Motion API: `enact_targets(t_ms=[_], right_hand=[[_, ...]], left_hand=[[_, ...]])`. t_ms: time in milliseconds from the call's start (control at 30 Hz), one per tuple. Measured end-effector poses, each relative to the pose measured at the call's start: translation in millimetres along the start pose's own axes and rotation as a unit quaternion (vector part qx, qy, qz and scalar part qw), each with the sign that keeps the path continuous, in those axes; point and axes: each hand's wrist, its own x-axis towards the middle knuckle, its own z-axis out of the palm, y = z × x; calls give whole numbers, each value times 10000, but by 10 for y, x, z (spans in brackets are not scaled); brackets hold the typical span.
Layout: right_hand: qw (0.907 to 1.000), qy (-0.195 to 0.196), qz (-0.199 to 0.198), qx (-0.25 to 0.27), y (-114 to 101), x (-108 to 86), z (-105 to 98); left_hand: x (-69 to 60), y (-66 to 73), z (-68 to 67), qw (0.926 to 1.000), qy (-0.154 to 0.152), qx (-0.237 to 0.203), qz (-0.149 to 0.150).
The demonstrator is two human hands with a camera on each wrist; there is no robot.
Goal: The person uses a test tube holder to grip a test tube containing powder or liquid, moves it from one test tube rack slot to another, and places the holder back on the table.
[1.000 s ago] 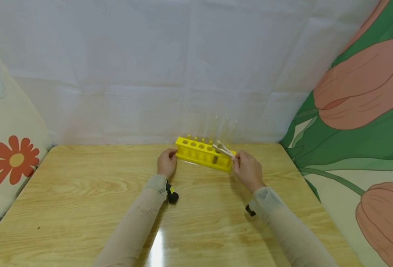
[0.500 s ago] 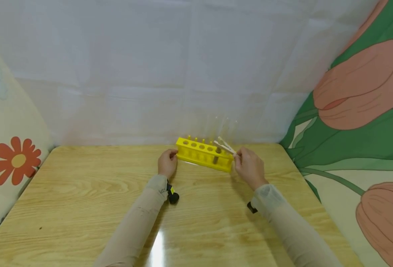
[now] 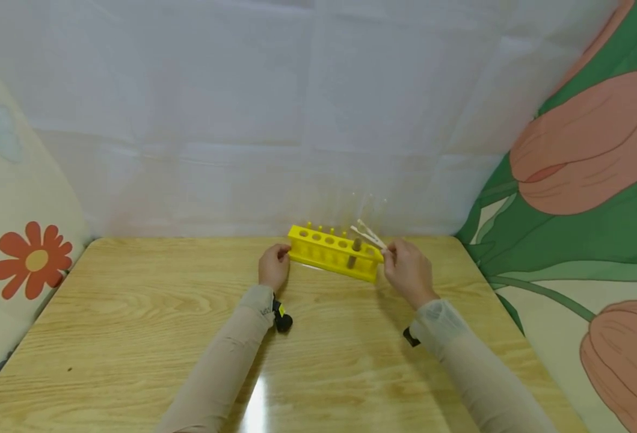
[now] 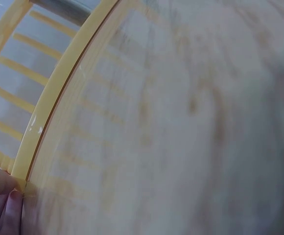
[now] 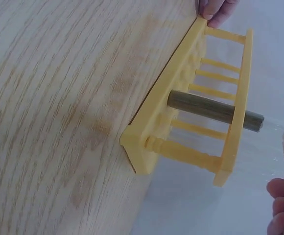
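My left hand grips the left end of a yellow test tube rack; in the left wrist view its fingers pinch the end of the base. A dark grey-brown cylinder stands upright in a hole near the rack's right end. Whether a clear tube surrounds it, I cannot tell. My right hand holds a pale wooden test tube clamp above the rack's right end, apart from the cylinder. Only part of the clamp shows in the right wrist view. Faint clear test tubes stand behind the rack's right half.
The rack stands near the back edge of the wood-grain table, in front of a white cloth. Flower-patterned cloths hang at the left and right. A black wrist camera sits below the left hand.
The clamp in my right hand has risen slightly and moved right, off the dark cylinder's top, which now shows. My left hand keeps its grip on the rack. The head view has shifted a little.
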Motion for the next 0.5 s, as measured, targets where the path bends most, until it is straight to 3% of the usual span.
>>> enact_targets(t_ms=[500], right_hand=[[9986,501,-111,118,-20,51,-62]], left_hand=[[-3,-15,-3,10000,24,-31,61]])
